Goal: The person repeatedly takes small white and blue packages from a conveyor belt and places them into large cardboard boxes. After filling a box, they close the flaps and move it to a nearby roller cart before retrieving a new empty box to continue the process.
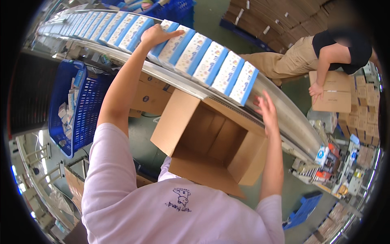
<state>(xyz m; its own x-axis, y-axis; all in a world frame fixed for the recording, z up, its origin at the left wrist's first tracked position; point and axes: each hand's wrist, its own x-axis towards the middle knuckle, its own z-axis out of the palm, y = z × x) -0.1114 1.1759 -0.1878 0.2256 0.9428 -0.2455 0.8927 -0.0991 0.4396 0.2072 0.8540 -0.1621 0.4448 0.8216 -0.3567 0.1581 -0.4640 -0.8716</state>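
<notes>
A long row of white and blue tissue packs (183, 53) stands side by side on a conveyor belt (280, 107). My left hand (157, 35) lies over the tops of packs in the row, its thumb stretched out to the right; some fingertips are hidden. Just past the row's right end, my right hand (267, 112) is raised with its fingers apart. It holds nothing and is a little away from the last pack (244, 83). Below the belt, close to my body, an open cardboard box (178, 118) faces me with its flaps spread and no packs visible inside.
At left stands a blue plastic basket (83, 116) with loose packs inside. Across the belt, a co-worker's hand (317, 91) rests on a closed carton (337, 91). Stacked cartons (361, 110) stand beyond. Machinery with orange parts (331, 156) sits by the belt's right end.
</notes>
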